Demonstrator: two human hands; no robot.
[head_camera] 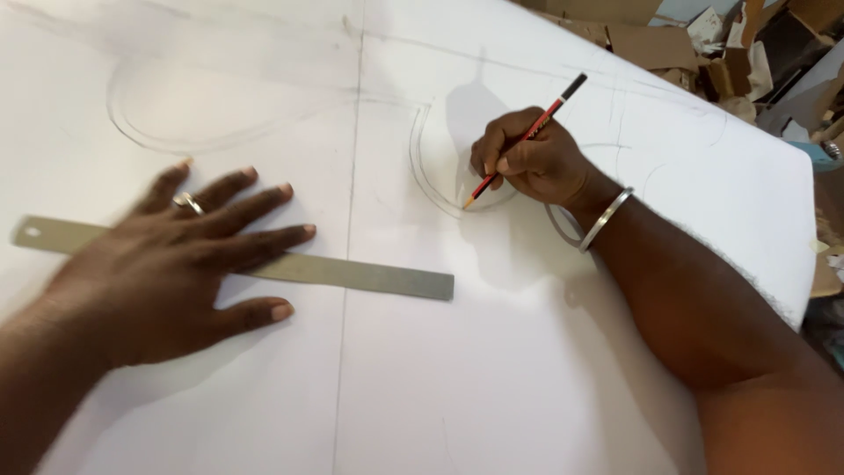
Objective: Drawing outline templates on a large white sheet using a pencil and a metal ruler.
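your right hand (527, 163) pinches red-black pencil (526, 139), tip touching curved line (431, 180) on white sheet (492, 352). your left hand (176, 264) flat, fingers spread, gripping nothing, pressing steel ruler (369, 274) onto sheet. ring (188, 203) on left finger, bangle (605, 220) on right wrist. cardboard scraps (668, 40) beyond sheet's far edge.

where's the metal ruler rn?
In the head view the metal ruler lies flat on the white sheet, left of centre, pinned under the spread left hand. Its free end stops below the pencil in the right hand.
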